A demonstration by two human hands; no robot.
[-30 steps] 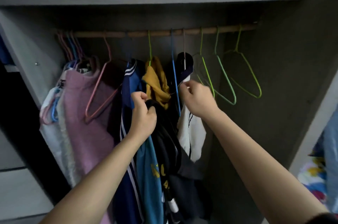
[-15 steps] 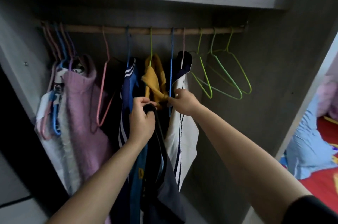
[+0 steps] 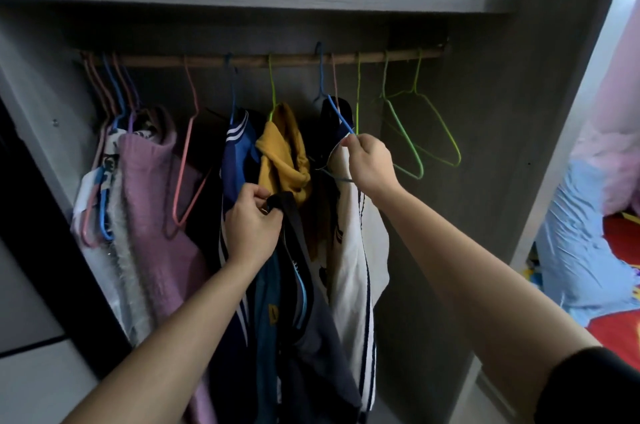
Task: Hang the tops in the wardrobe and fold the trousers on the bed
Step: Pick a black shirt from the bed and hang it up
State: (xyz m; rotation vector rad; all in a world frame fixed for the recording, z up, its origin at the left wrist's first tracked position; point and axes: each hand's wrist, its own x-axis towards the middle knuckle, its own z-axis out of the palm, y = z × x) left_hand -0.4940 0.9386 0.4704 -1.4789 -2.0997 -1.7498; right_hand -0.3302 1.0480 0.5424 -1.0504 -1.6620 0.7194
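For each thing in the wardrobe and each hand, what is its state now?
Left hand: grips the dark top.
Right hand: pinches the blue hanger.
Blue hanger: tilted, hook at the rod.
Green hangers: empty, on the rod.
Pink hanger: empty, hanging.
Yellow top: hanging.
Purple sweater: hanging.
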